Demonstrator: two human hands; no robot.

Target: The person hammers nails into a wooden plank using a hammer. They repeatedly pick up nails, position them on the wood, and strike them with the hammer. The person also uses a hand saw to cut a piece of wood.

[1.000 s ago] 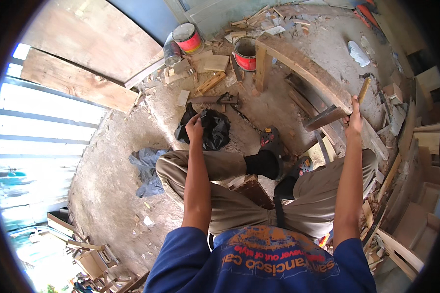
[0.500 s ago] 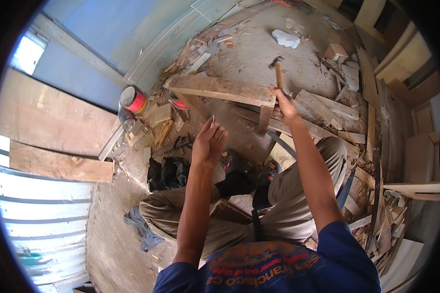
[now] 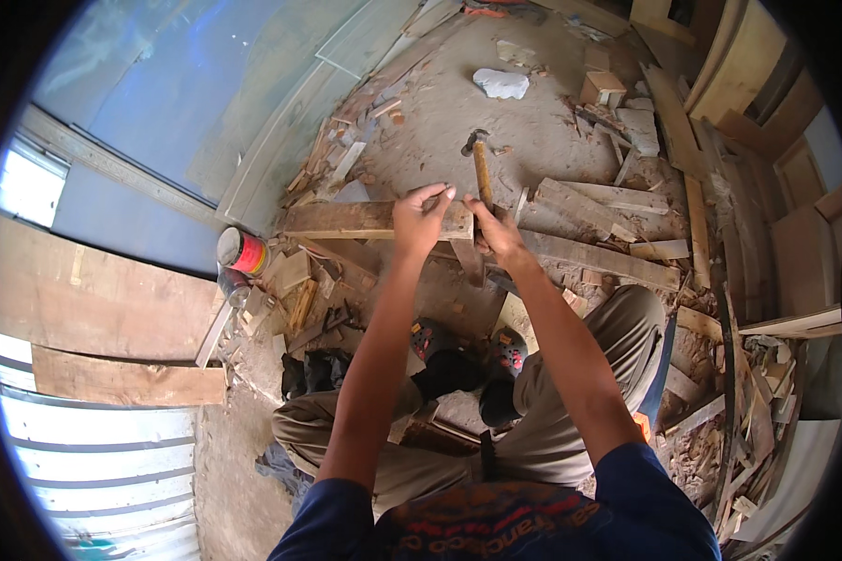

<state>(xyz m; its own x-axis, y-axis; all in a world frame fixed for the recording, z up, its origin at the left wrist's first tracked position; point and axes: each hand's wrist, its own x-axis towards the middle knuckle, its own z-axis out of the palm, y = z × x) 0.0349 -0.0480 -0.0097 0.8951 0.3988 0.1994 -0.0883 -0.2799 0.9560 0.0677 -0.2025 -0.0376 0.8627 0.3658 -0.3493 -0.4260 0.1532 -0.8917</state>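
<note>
A wooden workpiece (image 3: 341, 221), a plank with shorter pieces set below it, stands in front of my knees. My right hand (image 3: 499, 234) is closed around the wooden handle of a hammer (image 3: 482, 173), at the right end of the plank. The hammer's dark head points away from me. Over that same end hovers my left hand (image 3: 421, 221), thumb and forefinger pinched together close to the hammer handle. Whatever is between those fingertips is too small to name. Parts of the plank are hidden behind the left hand.
A red paint can (image 3: 243, 251) stands at the left by the blue wall panel. Loose boards (image 3: 589, 257) and scraps litter the ground on the right. A white lump (image 3: 500, 83) lies farther off. Black plastic (image 3: 313, 372) is beside my left knee.
My left hand has moved up and right to the plank's right end, near my right hand. The right hand, still with the hammer, appears lower and farther left as the view shifted.
</note>
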